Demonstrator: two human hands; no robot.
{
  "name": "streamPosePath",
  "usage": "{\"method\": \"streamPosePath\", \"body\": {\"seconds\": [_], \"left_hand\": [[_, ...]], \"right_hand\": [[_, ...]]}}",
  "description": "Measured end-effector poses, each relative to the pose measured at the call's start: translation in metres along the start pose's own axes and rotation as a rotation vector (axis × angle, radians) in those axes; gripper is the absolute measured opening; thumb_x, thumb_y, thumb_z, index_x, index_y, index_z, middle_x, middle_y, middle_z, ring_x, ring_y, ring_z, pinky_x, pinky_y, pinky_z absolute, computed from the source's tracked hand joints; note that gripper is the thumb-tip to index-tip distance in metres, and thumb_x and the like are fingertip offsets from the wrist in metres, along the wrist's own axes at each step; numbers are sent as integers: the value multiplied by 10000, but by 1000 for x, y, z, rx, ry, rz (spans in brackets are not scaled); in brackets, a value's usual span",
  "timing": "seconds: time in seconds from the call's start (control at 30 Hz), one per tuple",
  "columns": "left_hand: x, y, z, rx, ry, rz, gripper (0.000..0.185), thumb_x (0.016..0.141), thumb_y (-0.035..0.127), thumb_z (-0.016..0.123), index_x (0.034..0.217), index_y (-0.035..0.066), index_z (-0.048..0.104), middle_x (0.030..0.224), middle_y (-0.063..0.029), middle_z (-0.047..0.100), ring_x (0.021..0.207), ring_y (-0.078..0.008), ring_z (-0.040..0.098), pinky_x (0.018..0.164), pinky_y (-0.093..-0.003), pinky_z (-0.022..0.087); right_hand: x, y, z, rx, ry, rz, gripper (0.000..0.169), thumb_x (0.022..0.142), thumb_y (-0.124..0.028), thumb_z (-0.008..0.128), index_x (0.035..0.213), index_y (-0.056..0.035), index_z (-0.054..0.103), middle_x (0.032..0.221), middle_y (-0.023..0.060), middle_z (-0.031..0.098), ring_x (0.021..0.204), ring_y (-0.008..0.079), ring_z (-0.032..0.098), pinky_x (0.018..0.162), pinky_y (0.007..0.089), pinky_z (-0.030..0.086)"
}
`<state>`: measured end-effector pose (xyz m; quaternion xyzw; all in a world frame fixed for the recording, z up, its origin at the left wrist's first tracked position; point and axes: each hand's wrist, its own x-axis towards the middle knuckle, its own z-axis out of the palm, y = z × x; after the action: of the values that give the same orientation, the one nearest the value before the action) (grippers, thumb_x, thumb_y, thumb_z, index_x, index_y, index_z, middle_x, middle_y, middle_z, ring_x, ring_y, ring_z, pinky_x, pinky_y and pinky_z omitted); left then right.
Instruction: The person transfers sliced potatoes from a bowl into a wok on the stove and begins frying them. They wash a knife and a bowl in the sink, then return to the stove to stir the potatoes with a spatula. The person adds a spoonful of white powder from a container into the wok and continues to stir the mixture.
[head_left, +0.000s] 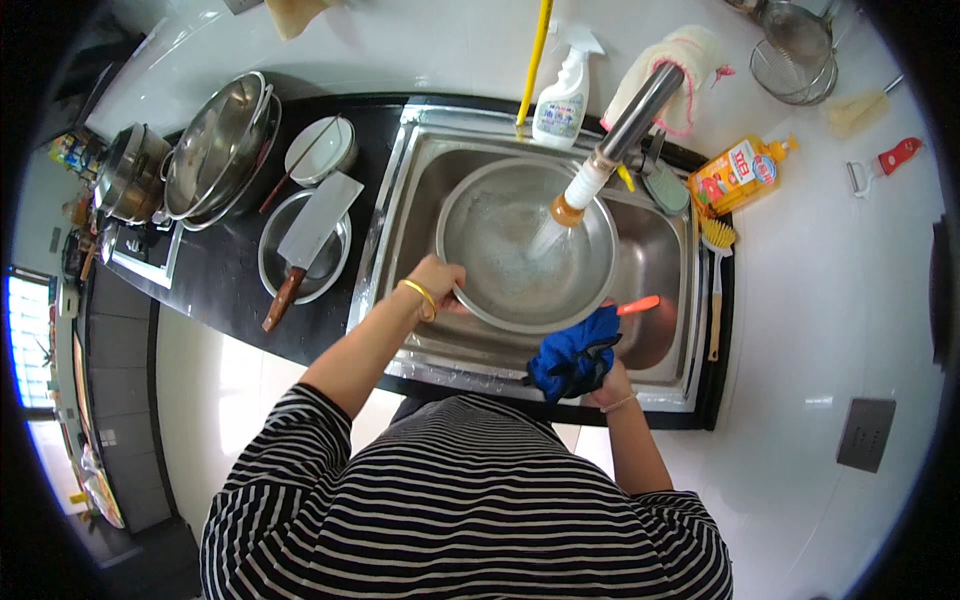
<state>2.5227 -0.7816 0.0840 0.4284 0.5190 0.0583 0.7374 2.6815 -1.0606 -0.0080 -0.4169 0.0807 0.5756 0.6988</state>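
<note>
My left hand (442, 283) grips the lower left rim of a wide stainless steel basin (487, 217) in the sink (652, 262). Water runs from the faucet (592, 180) into the basin, where it lies foamy and shallow. A bunched blue cloth with dark edging (577, 356) is in my right hand (613, 386), at the basin's near right rim; the cloth hides most of the fingers. Just beyond the cloth an orange handle (637, 305) shows in the sink; its other end is hidden.
On the left counter, a cleaver (319, 225) lies across a metal bowl (271, 259), near white bowls (307, 154) and a lidded pan (217, 150). Behind the sink stand a spray bottle (561, 105) and an orange soap bottle (739, 176). A long-handled brush (717, 277) lies along the right edge.
</note>
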Motion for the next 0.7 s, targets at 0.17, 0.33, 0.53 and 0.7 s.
{"method": "streamPosePath", "body": {"seconds": [0.17, 0.33, 0.53, 0.7], "left_hand": [[3, 6, -21, 32, -22, 19, 116, 686, -17, 504, 746, -116, 503, 712, -175, 544, 582, -313, 605, 499, -409, 569], [11, 1, -38, 29, -48, -7, 75, 684, -5, 538, 648, -52, 492, 622, -124, 485, 512, -265, 560, 453, -423, 551], [12, -5, -39, 39, -54, 7, 66, 687, -1, 530, 651, -49, 503, 616, -128, 505, 507, -272, 568, 440, -407, 549], [9, -13, -36, 16, -112, -15, 79, 690, -2, 517, 666, -73, 493, 621, -150, 517, 494, -288, 575, 422, -399, 548]], "right_hand": [[-8, 12, 26, -1293, 99, -381, 204, 803, -161, 516, 885, 8, 598, 855, 161, 612, 764, 281, 584, 718, 369, 455], [16, 108, 118, -1986, -97, -758, 310, 734, -367, 607, 990, -195, 641, 1077, 61, 549, 1067, 272, 450, 785, 512, 355], [44, 154, 160, -1988, -194, -921, 344, 694, -333, 641, 998, -174, 605, 1048, 21, 519, 1003, 220, 452, 788, 475, 337], [6, 117, 95, -2081, 88, -998, 304, 667, -359, 637, 905, -174, 599, 975, 4, 514, 945, 217, 457, 713, 467, 346]]}}
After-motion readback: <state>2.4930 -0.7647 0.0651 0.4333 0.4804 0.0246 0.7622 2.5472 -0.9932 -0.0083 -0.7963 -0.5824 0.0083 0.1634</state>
